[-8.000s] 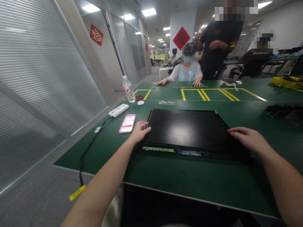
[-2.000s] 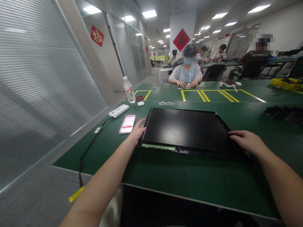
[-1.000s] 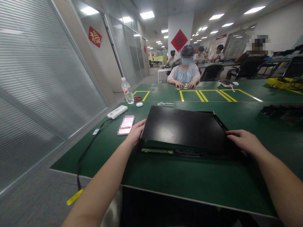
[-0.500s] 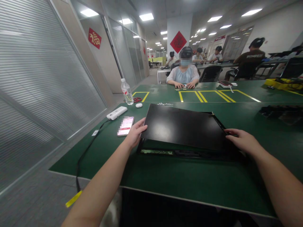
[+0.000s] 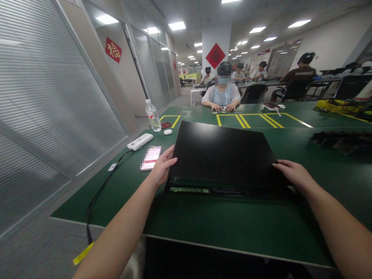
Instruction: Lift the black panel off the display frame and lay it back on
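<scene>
A flat black screen panel [image 5: 223, 153] is held tilted above the green table, its far edge raised. My left hand [image 5: 162, 166] grips its left edge, thumb on top and fingers beneath. My right hand [image 5: 295, 174] pinches the right edge near the front corner. Under the panel lies a dark frame [image 5: 247, 191], mostly hidden, with only its front strip and left corner showing. A narrow green circuit board [image 5: 189, 190] sits along the left part of that strip.
Left of the panel lie a phone [image 5: 151, 158], a white power bank [image 5: 140, 142] with a black cable, a white earbud case [image 5: 167, 132] and red scissors [image 5: 166, 125]. A water bottle [image 5: 153, 115] stands behind. Opposite sits a person [image 5: 221, 95]. Black parts [image 5: 341, 141] lie at right.
The panel's far edge has come up and its right side has shifted over the frame, covering the frame's far right corner. Both hands keep their hold. The view has shifted slightly.
</scene>
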Motion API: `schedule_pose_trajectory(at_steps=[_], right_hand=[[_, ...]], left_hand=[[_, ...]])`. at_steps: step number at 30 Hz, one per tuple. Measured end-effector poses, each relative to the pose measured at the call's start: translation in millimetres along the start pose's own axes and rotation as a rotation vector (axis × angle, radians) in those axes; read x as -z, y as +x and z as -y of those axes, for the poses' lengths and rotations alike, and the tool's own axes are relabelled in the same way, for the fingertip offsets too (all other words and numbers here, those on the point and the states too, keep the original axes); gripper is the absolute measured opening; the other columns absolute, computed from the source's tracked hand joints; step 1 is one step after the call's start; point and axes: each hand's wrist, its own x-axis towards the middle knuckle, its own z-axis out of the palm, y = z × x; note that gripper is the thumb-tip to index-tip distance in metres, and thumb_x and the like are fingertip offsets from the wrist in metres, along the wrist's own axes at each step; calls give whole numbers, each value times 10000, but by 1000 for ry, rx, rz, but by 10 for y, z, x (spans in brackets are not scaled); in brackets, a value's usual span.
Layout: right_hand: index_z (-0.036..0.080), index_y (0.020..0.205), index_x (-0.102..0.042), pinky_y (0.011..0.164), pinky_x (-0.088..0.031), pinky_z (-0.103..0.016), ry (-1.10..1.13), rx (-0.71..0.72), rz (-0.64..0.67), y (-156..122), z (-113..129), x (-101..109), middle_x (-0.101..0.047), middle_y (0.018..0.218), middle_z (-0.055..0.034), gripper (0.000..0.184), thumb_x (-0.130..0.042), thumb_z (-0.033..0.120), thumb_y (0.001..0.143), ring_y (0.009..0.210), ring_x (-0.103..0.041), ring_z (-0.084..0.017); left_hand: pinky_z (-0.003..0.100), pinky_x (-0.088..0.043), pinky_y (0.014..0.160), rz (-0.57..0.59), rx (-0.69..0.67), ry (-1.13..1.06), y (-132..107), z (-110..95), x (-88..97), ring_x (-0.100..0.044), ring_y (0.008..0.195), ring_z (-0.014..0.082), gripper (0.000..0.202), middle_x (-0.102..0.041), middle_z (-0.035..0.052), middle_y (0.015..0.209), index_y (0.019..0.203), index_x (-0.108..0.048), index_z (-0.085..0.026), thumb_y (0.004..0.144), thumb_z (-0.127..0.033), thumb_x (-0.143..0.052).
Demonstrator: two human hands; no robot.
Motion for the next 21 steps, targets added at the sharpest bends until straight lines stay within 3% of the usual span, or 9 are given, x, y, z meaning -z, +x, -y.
schedule_pose_trajectory(at_steps=[4, 7, 10, 12, 17, 21], right_hand=[[226, 829, -760, 902, -556, -420, 337, -124, -32, -37, 70, 11, -787, 996, -97, 242, -721, 351, 625, 1044, -705, -309], [241, 844, -750, 832, -595, -401, 558, -148, -10, -122, 191, 122, -789, 965, -69, 245, -697, 327, 621, 983, -729, -286], [245, 879, -750, 722, -627, -426, 1021, -267, 178, -260, 348, 274, -786, 871, -58, 254, -682, 278, 636, 827, -754, -291], [243, 853, -733, 704, -639, -420, 1239, -328, 214, -353, 443, 346, -783, 830, -44, 215, -661, 205, 654, 764, -757, -276], [179, 940, -735, 684, -654, -432, 1314, -572, 373, -476, 548, 357, -788, 846, -103, 223, -610, 167, 755, 725, -763, -287], [161, 888, -720, 634, -653, -393, 1331, -598, 263, -472, 567, 365, -779, 811, -105, 223, -601, 77, 720, 641, -744, -262]], left_hand=[[428, -461, 1124, -40, 1, -48, 33, 12, 59, -564, 1355, 339, 690, -658, 79, 1424, 1357, -663, -216, 684, -239, -812], [403, -510, 1041, -107, -4, -63, 48, -6, 106, -634, 1259, 331, 652, -723, 71, 1318, 1331, -683, -201, 686, -248, -769], [367, -543, 923, -163, -8, -68, 53, -18, 131, -685, 1151, 322, 606, -764, 66, 1215, 1291, -710, -177, 695, -285, -719], [355, -546, 861, -169, 6, -65, 57, -14, 133, -701, 1096, 321, 596, -776, 66, 1172, 1268, -724, -167, 686, -294, -705], [357, -530, 874, -158, 6, -56, 77, 6, 121, -695, 1105, 329, 569, -780, 71, 1163, 1218, -752, -158, 671, -309, -702], [412, -495, 997, -122, -13, 37, 88, 32, 147, -653, 1201, 367, 579, -758, 90, 1234, 1221, -753, -150, 684, -360, -702]])
